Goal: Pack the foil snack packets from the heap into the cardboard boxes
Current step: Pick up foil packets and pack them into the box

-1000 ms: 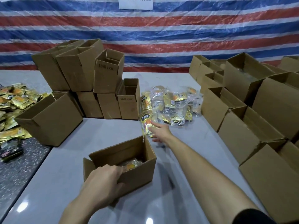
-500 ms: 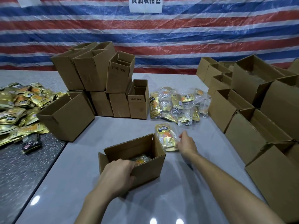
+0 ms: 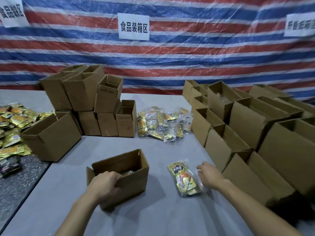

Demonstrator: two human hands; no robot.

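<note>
- The left hand (image 3: pixel 105 183) grips the near wall of the open cardboard box (image 3: pixel 129 167). Its fingers (image 3: pixel 113 175) are hooked over the rim, so their tips are hidden inside, and the thumb lies on the outer face.
- Just past those fingertips a packet shows dimly on the floor of the box. The wall and shadow hide the rest of what is inside.
- The right hand (image 3: pixel 210 173) is low over the grey table (image 3: pixel 162 217), to the right of the box.
- Its fingers are curled toward a clear bag of foil snack packets (image 3: pixel 185 179). The bag lies flat on the table between the box and that hand, apart from the box.
- The fingertips meet the bag's clear edge. I cannot tell whether they pinch it or only touch it.
- Rows of open boxes (image 3: pixel 242 133) stand right of the right knuckles, close to the forearm. The nearest ones are cut off by the frame edge.
- Well beyond the right fingertips lies the heap of bagged packets (image 3: pixel 162 123), on the table between the two groups of boxes.
- Well beyond the left fingers sits a stack of small boxes (image 3: pixel 95 99). A larger tilted box (image 3: pixel 51 137) sits left of the stack.
- Far left of the left hand, loose gold packets (image 3: pixel 15 126) are spread over a dark speckled surface, and the frame edge cuts them off.
- A striped tarp (image 3: pixel 187 57) hangs at the back with paper signs (image 3: pixel 133 26) on it. The outer signs are blurred and cropped.
</note>
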